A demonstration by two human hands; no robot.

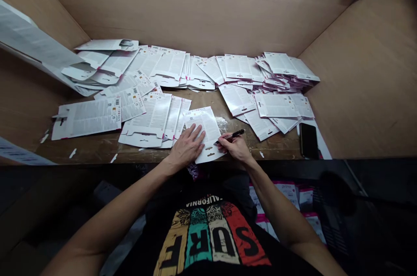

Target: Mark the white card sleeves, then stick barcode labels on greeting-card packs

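A flat white printed carton [210, 126] with a slotted hang-tab lies at the front middle of the wooden table. My left hand [189, 143] rests on its left part, fingers stretched out flat. Gripped in my right hand [237, 147] is a black pen [235, 134], its tip down at the carton's surface near the right edge. Just left of my left hand, several similar cartons [146, 115] overlap. To the right of the pen, another loose group of cartons [260, 124] lies fanned out.
Wooden panels [195, 6] enclose the table [202, 98] at the back and both sides. Piles of cartons [286, 65] line the back. A black phone [308, 140] lies at the front right. Small white cut-out scraps [72, 153] dot the front edge. Below right stands a dark crate [334, 228] beside pink-and-white packs [286, 193].
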